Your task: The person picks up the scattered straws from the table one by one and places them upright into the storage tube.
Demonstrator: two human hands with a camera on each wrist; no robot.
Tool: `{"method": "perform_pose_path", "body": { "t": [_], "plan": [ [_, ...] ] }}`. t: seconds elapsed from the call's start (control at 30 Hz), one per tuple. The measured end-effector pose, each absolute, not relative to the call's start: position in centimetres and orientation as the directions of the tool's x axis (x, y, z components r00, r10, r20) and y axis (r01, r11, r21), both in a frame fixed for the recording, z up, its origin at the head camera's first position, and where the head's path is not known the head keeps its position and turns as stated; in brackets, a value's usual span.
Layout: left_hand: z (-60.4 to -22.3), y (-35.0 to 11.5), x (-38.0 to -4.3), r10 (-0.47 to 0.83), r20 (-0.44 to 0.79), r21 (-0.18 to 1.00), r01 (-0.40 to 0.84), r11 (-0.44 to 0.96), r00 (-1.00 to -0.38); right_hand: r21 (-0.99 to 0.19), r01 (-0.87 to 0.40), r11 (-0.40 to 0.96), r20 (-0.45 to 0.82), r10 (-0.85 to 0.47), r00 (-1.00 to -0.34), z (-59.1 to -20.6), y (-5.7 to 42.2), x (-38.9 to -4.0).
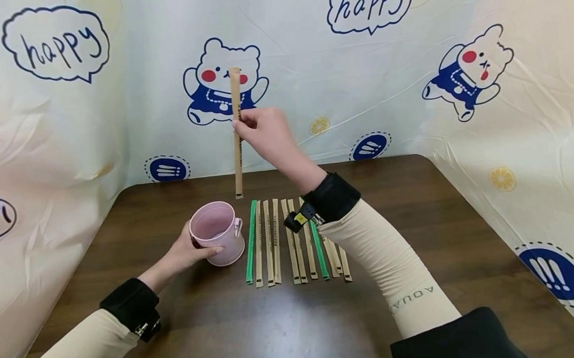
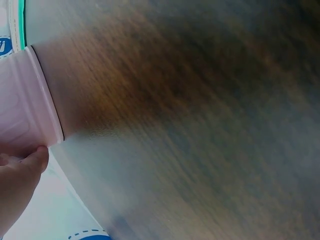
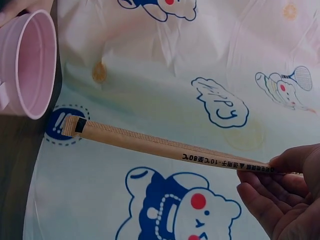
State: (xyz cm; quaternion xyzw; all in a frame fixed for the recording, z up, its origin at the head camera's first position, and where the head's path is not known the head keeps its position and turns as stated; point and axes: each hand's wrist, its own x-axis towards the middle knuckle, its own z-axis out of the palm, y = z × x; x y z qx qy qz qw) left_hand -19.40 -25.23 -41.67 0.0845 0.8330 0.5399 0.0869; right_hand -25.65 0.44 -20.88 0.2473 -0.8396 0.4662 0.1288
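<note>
Head view: left hand (image 1: 190, 250) is gripping pink bucket (image 1: 228, 251), right hand (image 1: 268, 132) is pinching brown wrapped stick (image 1: 238, 165).
Bucket is showing left of centre; row of brown and green wrapped sticks (image 1: 269, 244) is lying on dark table (image 1: 274, 324) just right of it, mid-frame; pinched stick is pointing upright at upper centre, printed cloth (image 1: 301, 66) hanging behind.

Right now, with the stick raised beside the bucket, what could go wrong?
The brown stick, pinched by the right hand, has a free lower end that might catch the pink bucket's rim.
The right wrist's black strap overlaps the row of sticks in the head view; lowering that arm could disturb them.
</note>
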Motion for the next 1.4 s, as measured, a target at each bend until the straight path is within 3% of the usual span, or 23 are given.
{"method": "perform_pose_path", "body": {
  "t": [0.5,0.83,1.4],
  "plan": [
    [-41.6,-25.3,-19.7,0.257,-0.055,0.923,0.049,0.382,-0.965,-0.660,-0.599,0.453,0.437,-0.418,-0.797,-23.7,-3.5,-25.3],
    [-42.0,-25.5,-19.8,0.275,0.006,0.922,0.112,0.372,-0.961,-0.606,-0.636,0.478,0.430,-0.477,-0.767,-26.7,-5.4,-25.2],
    [-41.7,-25.4,-19.9,0.263,-0.060,0.921,0.048,0.387,-0.963,-0.572,-0.585,0.575,0.275,-0.538,-0.797,-30.3,-7.4,-24.4]
  ]
}}
